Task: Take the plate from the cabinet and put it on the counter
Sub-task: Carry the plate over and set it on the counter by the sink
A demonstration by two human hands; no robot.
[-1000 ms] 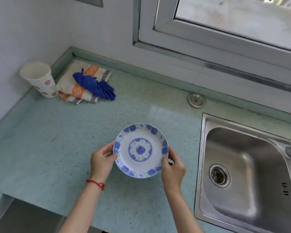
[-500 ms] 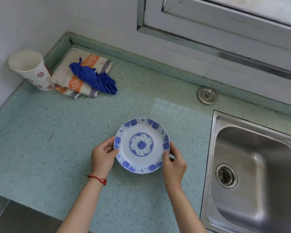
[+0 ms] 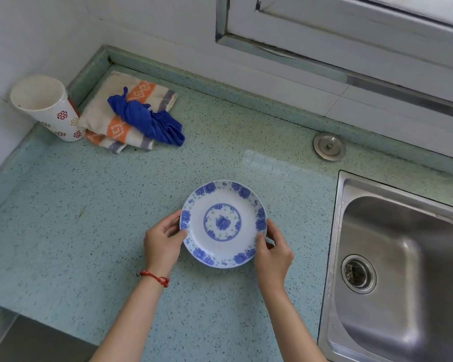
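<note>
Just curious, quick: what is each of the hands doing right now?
Left hand: closed on the plate at its left rim.
Right hand: closed on the plate's right rim.

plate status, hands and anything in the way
Left hand and right hand both gripping plate by its rim. Plate low over or on counter, contact unclear. Nothing close by.

Your view is bright and evenly daylit, light entering from the window [image 3: 364,35] above. A pale glare patch lies on the surface [image 3: 267,163]. Shadows are soft and faint. The sink [image 3: 403,270] shows smeared reflections. Straight edges bow near the frame borders.
</note>
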